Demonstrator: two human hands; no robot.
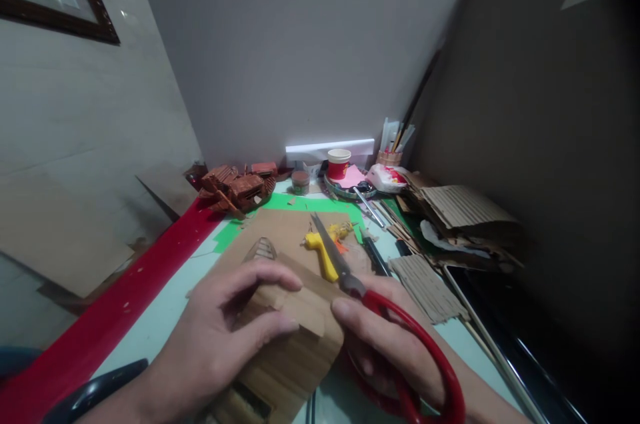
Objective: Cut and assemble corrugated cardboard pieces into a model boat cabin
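My left hand (215, 337) pinches a small flat cardboard piece (309, 314) between thumb and fingers. That piece lies against the top of a brown cardboard model (300, 367) with rounded edges and a dark slot low on its side. My right hand (390, 337) grips red-handled scissors (443, 364), their blades pointing up and away over the table. The right thumb rests at the model's right edge, and the fingers beneath are partly hidden. Just beyond the blades lies a yellow glue gun (325, 254) on a brown cardboard sheet (285, 224).
Reddish-brown cardboard pieces (240, 187) are heaped at the back left. A red paper cup (339, 165) stands at the back on a round tray. Stacked corrugated cardboard (465, 207) and a black glossy panel (510, 324) line the right side. A black cutter (375, 257) lies beside the glue gun.
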